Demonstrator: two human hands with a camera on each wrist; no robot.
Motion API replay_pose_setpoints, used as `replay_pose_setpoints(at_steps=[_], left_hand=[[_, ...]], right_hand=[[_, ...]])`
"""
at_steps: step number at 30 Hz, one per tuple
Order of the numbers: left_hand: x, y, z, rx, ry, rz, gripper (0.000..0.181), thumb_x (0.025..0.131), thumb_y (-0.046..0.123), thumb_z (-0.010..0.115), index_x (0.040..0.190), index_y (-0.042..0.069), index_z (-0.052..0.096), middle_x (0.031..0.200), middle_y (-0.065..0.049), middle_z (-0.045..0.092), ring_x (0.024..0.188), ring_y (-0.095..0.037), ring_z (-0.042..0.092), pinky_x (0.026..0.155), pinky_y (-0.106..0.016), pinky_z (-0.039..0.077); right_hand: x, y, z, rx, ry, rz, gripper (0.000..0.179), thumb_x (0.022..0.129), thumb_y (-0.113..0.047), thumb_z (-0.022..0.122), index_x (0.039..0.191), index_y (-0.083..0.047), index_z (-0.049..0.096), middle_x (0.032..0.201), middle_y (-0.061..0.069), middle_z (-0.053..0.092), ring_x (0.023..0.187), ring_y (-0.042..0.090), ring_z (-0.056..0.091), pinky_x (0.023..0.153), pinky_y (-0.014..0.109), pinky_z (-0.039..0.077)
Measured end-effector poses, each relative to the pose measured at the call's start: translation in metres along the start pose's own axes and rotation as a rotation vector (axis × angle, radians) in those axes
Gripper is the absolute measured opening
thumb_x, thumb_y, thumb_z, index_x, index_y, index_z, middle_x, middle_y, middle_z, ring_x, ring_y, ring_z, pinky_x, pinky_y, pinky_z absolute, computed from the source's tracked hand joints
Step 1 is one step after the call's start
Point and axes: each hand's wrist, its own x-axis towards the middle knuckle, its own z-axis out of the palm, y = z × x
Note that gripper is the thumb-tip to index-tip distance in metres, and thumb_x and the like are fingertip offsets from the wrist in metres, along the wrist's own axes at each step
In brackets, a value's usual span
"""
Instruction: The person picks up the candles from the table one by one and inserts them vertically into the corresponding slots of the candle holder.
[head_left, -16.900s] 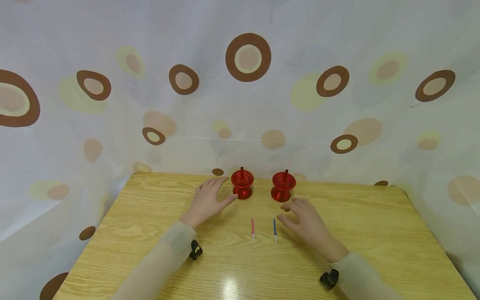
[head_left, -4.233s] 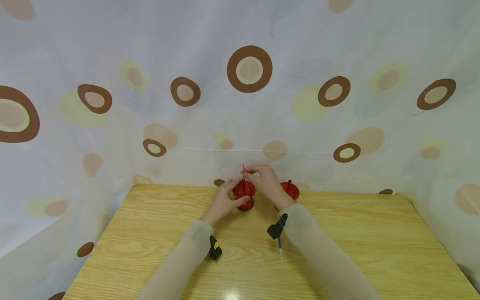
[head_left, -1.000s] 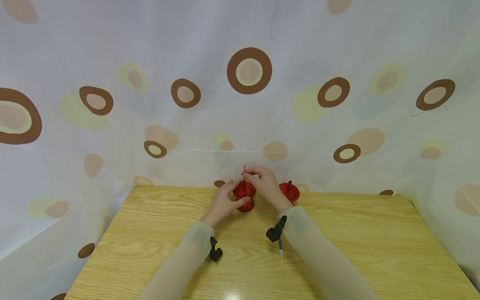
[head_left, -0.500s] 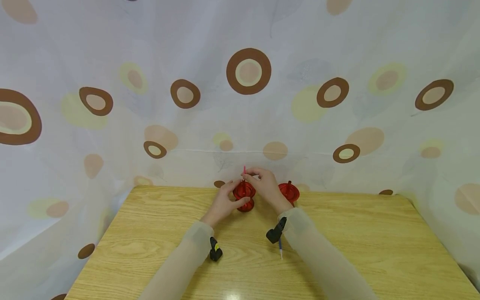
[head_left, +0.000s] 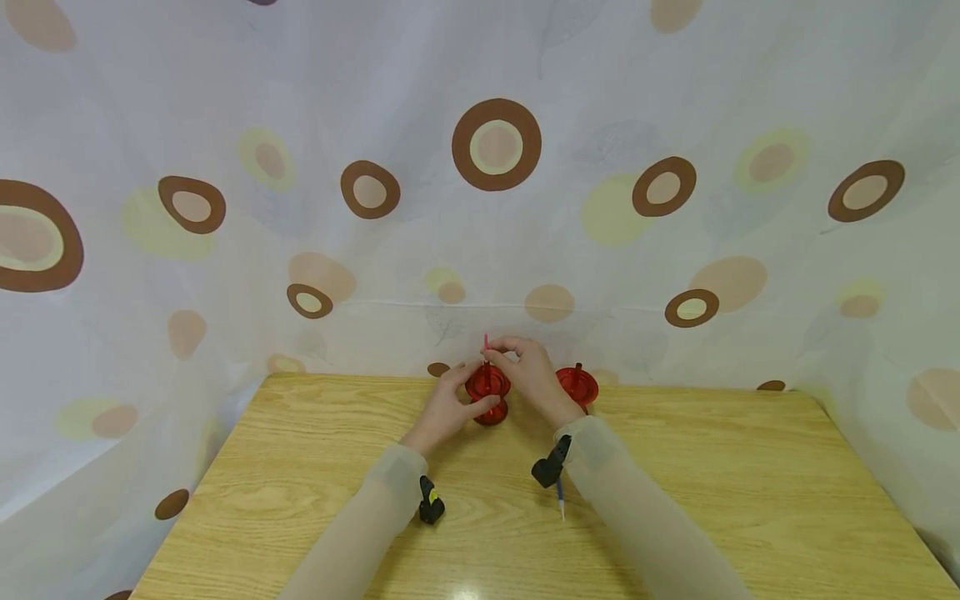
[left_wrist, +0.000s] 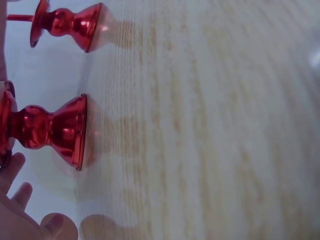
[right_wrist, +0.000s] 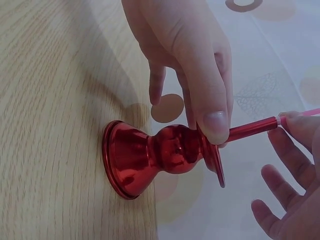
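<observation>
- Your left hand (head_left: 446,408) grips the front red holder (right_wrist: 175,150) at its dish, thumb on the near side of the rim, probably so the holder stays upright and steady on the table (head_left: 750,483).
- Your right hand (head_left: 531,375) pinches the pink candle (right_wrist: 311,112) between thumb and forefinger; its other fingers stand loosely apart, perhaps to leave the tube free.
- The candle's white end is at the mouth of the holder's tube (right_wrist: 252,129), just below your pinch; whether it is inside, I cannot tell.
- The blue candle (head_left: 561,490) lies partly hidden by your right wrist camera (head_left: 551,463).
- The second red holder (head_left: 577,385) stands untouched behind your right wrist.
</observation>
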Motion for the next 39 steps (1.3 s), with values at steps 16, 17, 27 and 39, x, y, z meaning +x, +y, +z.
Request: replay_pose_setpoints(at_steps=[16, 17, 27, 39], left_hand=[[0.0003, 0.0000, -0.0007, -0.006, 0.003, 0.031, 0.070, 0.095, 0.028, 0.079, 0.156, 0.010, 0.049, 0.159, -0.012, 0.049, 0.152, -0.044, 0.030, 0.121, -0.063, 0.026], [0.0003, 0.0000, -0.0007, -0.004, 0.003, 0.034, 0.070, 0.095, 0.027, 0.079, 0.156, 0.010, 0.049, 0.159, -0.012, 0.049, 0.152, -0.044, 0.030, 0.121, -0.063, 0.026], [0.0000, 0.0003, -0.0007, 0.020, 0.006, 0.039, 0.071, 0.095, 0.028, 0.078, 0.157, 0.011, 0.048, 0.158, -0.011, 0.049, 0.152, -0.045, 0.031, 0.122, -0.062, 0.026], [0.0001, 0.0005, -0.0007, 0.005, 0.013, 0.050, 0.070, 0.095, 0.027, 0.079, 0.156, 0.009, 0.050, 0.157, -0.012, 0.051, 0.151, -0.046, 0.031, 0.122, -0.063, 0.025]], right_hand=[[0.0003, 0.0000, 0.0008, -0.055, -0.001, -0.058, 0.019, 0.101, -0.016, 0.070, 0.109, -0.001, 0.079, 0.109, 0.014, 0.077, 0.116, 0.033, 0.066, 0.108, 0.053, 0.048], [0.0001, -0.0001, 0.0008, -0.054, 0.000, -0.057, 0.019, 0.101, -0.016, 0.070, 0.109, -0.001, 0.079, 0.110, 0.014, 0.077, 0.116, 0.033, 0.066, 0.108, 0.053, 0.048], [-0.0013, 0.0001, 0.0011, -0.061, -0.002, -0.046, 0.020, 0.102, -0.017, 0.068, 0.110, -0.002, 0.078, 0.112, 0.014, 0.076, 0.118, 0.033, 0.065, 0.109, 0.054, 0.048], [0.0001, 0.0001, 0.0014, -0.092, -0.006, -0.057, 0.019, 0.101, -0.017, 0.070, 0.109, -0.001, 0.078, 0.110, 0.014, 0.077, 0.116, 0.033, 0.066, 0.107, 0.053, 0.048]])
